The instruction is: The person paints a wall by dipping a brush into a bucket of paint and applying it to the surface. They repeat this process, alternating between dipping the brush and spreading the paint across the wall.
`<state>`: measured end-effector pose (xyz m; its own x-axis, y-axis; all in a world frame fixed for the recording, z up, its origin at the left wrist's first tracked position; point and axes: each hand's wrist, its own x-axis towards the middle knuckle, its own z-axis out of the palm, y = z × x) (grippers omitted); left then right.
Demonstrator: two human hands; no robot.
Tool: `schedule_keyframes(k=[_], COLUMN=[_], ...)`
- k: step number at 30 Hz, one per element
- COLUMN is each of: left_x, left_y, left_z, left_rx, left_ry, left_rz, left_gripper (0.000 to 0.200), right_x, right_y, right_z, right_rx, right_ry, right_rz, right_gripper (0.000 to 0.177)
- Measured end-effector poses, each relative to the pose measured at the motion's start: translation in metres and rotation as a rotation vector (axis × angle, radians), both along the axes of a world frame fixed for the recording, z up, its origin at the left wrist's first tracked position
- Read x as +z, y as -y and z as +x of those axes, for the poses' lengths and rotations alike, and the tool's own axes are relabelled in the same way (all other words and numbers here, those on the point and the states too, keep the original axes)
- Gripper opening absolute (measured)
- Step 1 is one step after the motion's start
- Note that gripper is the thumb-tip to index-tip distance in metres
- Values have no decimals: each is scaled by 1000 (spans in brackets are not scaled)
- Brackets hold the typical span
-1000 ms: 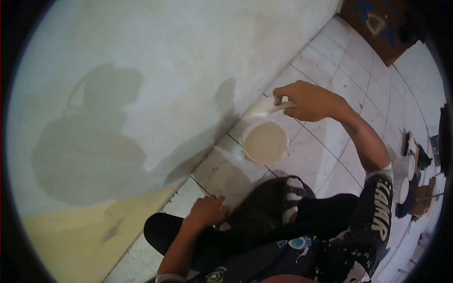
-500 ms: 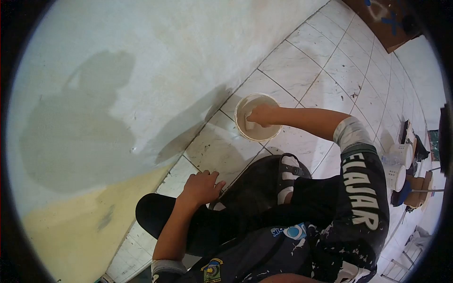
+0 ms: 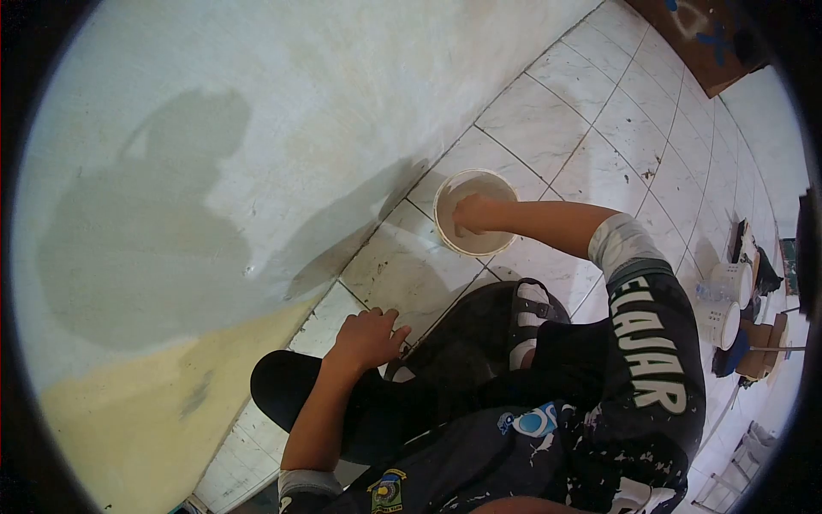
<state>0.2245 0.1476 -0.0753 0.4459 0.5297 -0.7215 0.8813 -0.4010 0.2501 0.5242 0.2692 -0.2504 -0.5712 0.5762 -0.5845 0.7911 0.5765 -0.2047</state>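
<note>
My right hand [image 3: 473, 214] reaches down inside a white bucket [image 3: 442, 236] that stands on the tiled floor beside the wall. Its fingers are closed and point toward the bucket's bottom; what they hold is hidden at this angle. Near my bent knee, my left hand [image 3: 368, 337] hangs over the tiles with its fingers apart and nothing in it.
A pale wall [image 3: 325, 111], yellow in its lower part, rises on the left and bears my shadow. White perforated baskets [image 3: 722, 324] and cardboard pieces [image 3: 760, 349] stand at the far right. A brown board [image 3: 698, 43] leans at the top right.
My right hand has shifted slightly within the bucket, and the pale object seen at its fingers before is now out of sight. My left hand stays in place.
</note>
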Motion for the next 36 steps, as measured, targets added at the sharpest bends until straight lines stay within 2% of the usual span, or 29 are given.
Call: schedule_keyframes(k=[5,10,14,16,20,26,28,29,31,32,34,36], left_x=[1,-3,2,3,1,4,5,5,2,0,-2,-1], left_y=[0,0,-2,-2,-3,-4,-4,-5,-5,-5,-5,-7], left_z=[-2,-1,2,3,3,2,4,5,5,6,7,11], left_rx=[0,-2,-5,-3,4,19,18,17,7,7,-10,-11], left_ry=[8,-11,3,-21,-36,1,-7,0,3,7,-1,-7], left_rz=[19,9,2,-10,-20,-6,1,7,-9,-1,5,3], left_gripper=[52,52,52,53,53,53,52,52,51,51,51,51], right_x=[23,57,26,20,22,84,126,139,157,160,164,157], right_y=[-5,-20,-11,-3,-6,-13,-9,-8,-6,-3,7,14], right_z=[-2,2,3,3,8,45,68,78,99,110,131,146], right_rx=[-4,-105,-66,-108,-139,-93,-417,-418,-672,-672,-857,-916], right_ry=[15,124,171,80,82,35,-171,-167,-315,-313,-553,-604], right_rz=[25,-78,-6,24,-5,-74,-278,-270,-567,-558,-783,-839], right_gripper=[26,26,28,32,33,32,29,29,33,33,26,23])
